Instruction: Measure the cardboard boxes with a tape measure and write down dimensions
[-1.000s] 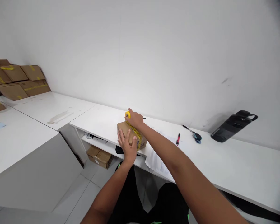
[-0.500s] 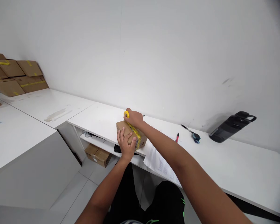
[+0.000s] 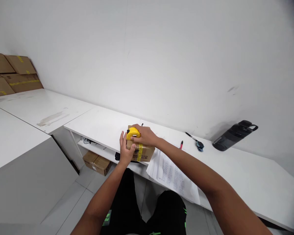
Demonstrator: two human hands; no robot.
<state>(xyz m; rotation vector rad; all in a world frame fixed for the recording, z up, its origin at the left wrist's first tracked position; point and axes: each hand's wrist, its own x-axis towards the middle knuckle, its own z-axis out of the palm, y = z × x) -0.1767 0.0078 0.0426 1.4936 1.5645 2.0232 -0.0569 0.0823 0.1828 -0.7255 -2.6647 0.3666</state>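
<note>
A small cardboard box [image 3: 143, 152] with yellow tape sits at the front edge of a white table [image 3: 235, 173]. My left hand [image 3: 124, 150] grips the box's left end, thumb and fingers wrapped on it. My right hand [image 3: 144, 136] rests on top of the box, closed round a yellow tape measure [image 3: 132, 133] held over the box's near left corner.
A stack of printed papers [image 3: 172, 173] lies right of the box. Behind are a red pen [image 3: 181, 144], a small dark tool [image 3: 199, 145] and a black bottle [image 3: 234, 135] lying against the wall. Cardboard boxes [image 3: 12, 73] stand far left; another carton [image 3: 97, 162] sits on the floor.
My right hand has pulled the tape measure from the box's far end back to its near left corner. My left hand went from lying flat on the box to gripping its end.
</note>
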